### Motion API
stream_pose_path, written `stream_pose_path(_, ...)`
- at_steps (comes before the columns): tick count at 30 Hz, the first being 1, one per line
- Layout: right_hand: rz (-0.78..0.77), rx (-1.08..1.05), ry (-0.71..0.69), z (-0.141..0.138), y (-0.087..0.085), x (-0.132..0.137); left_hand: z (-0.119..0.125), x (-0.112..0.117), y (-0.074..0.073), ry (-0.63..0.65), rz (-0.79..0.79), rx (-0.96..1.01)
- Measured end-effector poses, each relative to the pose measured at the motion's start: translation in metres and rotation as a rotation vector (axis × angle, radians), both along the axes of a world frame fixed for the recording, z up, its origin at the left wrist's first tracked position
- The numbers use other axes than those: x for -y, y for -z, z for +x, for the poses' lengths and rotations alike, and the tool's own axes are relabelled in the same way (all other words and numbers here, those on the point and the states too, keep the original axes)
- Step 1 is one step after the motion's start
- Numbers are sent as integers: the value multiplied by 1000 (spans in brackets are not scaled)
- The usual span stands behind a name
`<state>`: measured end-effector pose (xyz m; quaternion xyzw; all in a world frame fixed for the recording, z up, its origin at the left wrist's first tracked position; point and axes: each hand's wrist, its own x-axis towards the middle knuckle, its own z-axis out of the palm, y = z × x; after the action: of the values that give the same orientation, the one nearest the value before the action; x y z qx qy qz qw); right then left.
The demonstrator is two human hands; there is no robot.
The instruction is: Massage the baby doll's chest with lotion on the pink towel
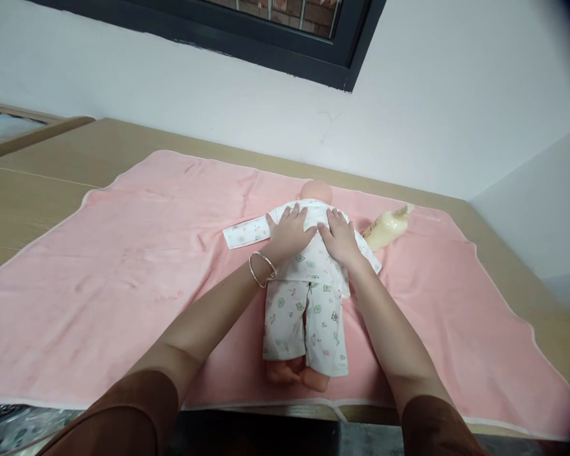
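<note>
A baby doll (308, 272) lies lengthwise before me in a white printed top and matching trousers. Its bald head (316, 190) points away from me, no face shows, and its bare feet are at the near end. My left hand (291, 233) rests flat on the upper left of the doll's top, fingers spread. On the upper right, my right hand (341, 239) lies flat too, its fingers slightly apart. The thumbs almost meet. One sleeve (247, 232) stretches out to the left. Right of the doll, a cream-coloured bottle (386, 229) lies tilted on its side.
A pink blanket (123, 272) with a pale edge lies under the doll, over a wooden table (137, 136). Behind the table rises a white wall (247, 126) with a dark window frame (289, 60). Clear plastic (23, 430) shows below the near left edge.
</note>
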<state>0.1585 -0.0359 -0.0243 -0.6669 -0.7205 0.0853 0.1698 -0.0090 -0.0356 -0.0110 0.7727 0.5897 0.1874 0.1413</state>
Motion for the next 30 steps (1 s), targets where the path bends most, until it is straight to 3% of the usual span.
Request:
stream_pose_path(5, 52, 211, 8, -23, -18, 26, 5, 11, -14, 29, 82, -100)
stream_pose_path(9, 25, 295, 21, -34, -31, 42, 7, 14, -16, 25, 67, -106)
stream_pose_path(12, 29, 219, 18, -26, -26, 33, 5, 9, -11, 11, 35, -68)
stream_pose_path(19, 34, -20, 1, 2, 4, -1, -4, -7, 1, 35, -48, 7)
stream_pose_path(26, 167, 234, 81, -36, -14, 33, 2, 9, -18, 58, 105, -158)
stream_pose_path(30, 211, 238, 92, -41, -12, 35, 3, 9, -16, 62, 149, -180)
